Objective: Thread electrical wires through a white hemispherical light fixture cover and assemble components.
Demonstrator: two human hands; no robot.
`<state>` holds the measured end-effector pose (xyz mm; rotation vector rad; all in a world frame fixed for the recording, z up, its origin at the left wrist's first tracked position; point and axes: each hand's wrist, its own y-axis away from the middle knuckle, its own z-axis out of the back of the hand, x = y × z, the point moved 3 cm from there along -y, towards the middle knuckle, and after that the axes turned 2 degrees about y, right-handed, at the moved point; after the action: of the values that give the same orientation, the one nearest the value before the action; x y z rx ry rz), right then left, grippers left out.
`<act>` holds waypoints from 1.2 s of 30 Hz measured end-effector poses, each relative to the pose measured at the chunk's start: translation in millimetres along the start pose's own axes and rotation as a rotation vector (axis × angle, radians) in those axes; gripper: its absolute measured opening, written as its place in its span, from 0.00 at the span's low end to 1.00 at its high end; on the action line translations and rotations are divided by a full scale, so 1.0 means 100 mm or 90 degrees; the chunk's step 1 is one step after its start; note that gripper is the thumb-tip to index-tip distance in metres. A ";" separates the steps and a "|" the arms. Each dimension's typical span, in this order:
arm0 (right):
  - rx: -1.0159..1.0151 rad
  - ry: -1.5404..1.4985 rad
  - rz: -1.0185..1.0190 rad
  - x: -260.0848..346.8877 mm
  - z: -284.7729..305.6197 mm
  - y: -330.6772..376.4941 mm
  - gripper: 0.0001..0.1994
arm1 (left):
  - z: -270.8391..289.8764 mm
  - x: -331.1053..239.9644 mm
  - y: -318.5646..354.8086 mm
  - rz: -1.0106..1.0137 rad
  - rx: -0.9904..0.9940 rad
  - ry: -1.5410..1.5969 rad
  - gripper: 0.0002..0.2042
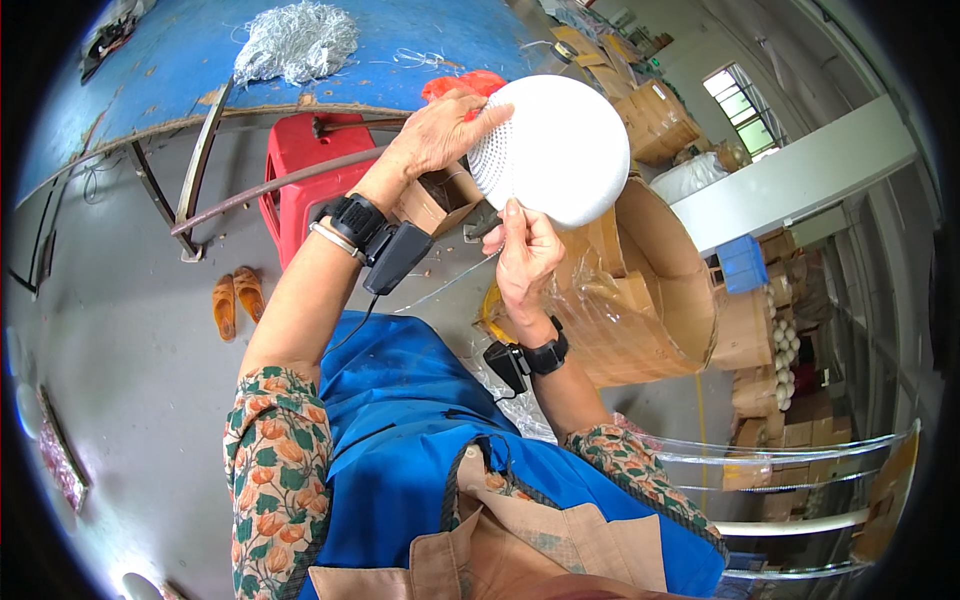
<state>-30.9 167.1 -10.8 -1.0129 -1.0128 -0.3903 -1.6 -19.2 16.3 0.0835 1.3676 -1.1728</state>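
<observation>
A large white ball (565,150), smooth like foam, is held up in front of me. Curved rows of small white beads (490,165) cover its left side. My left hand (445,130) grips the ball at its upper left, thumb lying over the beaded part. Below the ball, my right hand (525,250) pinches a thin pale string (445,287) between thumb and finger, close against the edge of the beaded rows. From there the string runs down to the left, toward my lap. Its exact contact with the ball is hidden by the fingertips.
A blue table (190,70) ahead carries a heap of silvery string (297,42) and a red bag (465,84). Under its edge stands a red stool (290,180). A big open cardboard box (650,290) is at my right, orange slippers (237,300) on the floor at left.
</observation>
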 end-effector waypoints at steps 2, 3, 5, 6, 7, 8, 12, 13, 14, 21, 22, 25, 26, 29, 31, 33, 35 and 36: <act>0.001 -0.013 0.006 -0.02 0.00 -0.01 0.11 | -0.04 0.01 0.05 -0.011 -0.014 -0.044 0.36; 0.002 -0.014 0.006 0.00 0.00 -0.01 0.11 | -0.02 -0.01 0.07 -0.022 -0.034 -0.090 0.37; 0.025 -0.057 -0.036 0.05 0.01 0.02 0.11 | -0.01 0.00 0.06 -0.007 -0.052 -0.095 0.36; 0.025 -0.056 -0.035 0.10 0.01 0.06 0.11 | 0.00 -0.03 0.06 0.006 -0.069 -0.098 0.35; 0.040 -0.052 -0.017 0.17 0.00 0.12 0.10 | 0.02 -0.05 0.05 0.006 -0.069 -0.097 0.35; 0.055 -0.047 0.002 0.21 -0.01 0.18 0.10 | 0.07 -0.08 0.03 -0.020 -0.108 -0.056 0.34; 0.043 -0.034 -0.017 0.12 0.03 0.19 0.10 | 0.11 -0.19 0.06 -0.010 -0.153 -0.015 0.31; 0.043 -0.033 -0.016 0.11 0.02 0.18 0.10 | 0.09 -0.17 0.06 -0.011 -0.155 -0.014 0.31; 0.041 -0.025 -0.014 0.09 0.01 0.16 0.10 | 0.07 -0.14 0.05 -0.027 -0.173 -0.009 0.31; 0.028 0.000 0.000 0.04 -0.02 0.10 0.10 | 0.01 -0.07 0.00 0.056 -0.119 0.024 0.31; 0.028 0.002 0.000 0.05 -0.03 0.11 0.10 | 0.00 -0.05 0.00 0.057 -0.119 0.026 0.31; 0.043 0.015 -0.009 0.11 -0.06 0.13 0.10 | 0.01 -0.03 -0.01 0.060 -0.128 -0.019 0.30; 0.052 -0.001 0.019 0.17 -0.07 0.16 0.09 | 0.02 -0.03 0.00 0.048 -0.136 0.004 0.31; 0.059 -0.010 0.048 0.25 -0.08 0.20 0.08 | 0.04 -0.06 0.01 0.036 -0.145 0.017 0.32; 0.063 -0.006 0.054 0.24 -0.08 0.20 0.08 | 0.04 -0.03 0.00 0.035 -0.153 0.006 0.33; 0.055 -0.025 0.033 0.18 -0.10 0.21 0.09 | 0.03 -0.01 -0.01 0.025 -0.157 -0.002 0.34; 0.040 -0.012 0.028 0.14 -0.08 0.19 0.09 | 0.02 -0.02 0.00 0.028 -0.166 -0.008 0.33; 0.027 0.001 0.023 0.13 -0.06 0.17 0.09 | 0.02 -0.03 0.00 0.031 -0.176 -0.014 0.33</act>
<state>-9.1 172.7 -10.0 -0.9919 -0.9960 -0.3381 0.8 -19.1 19.1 -0.0934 1.4873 -0.9328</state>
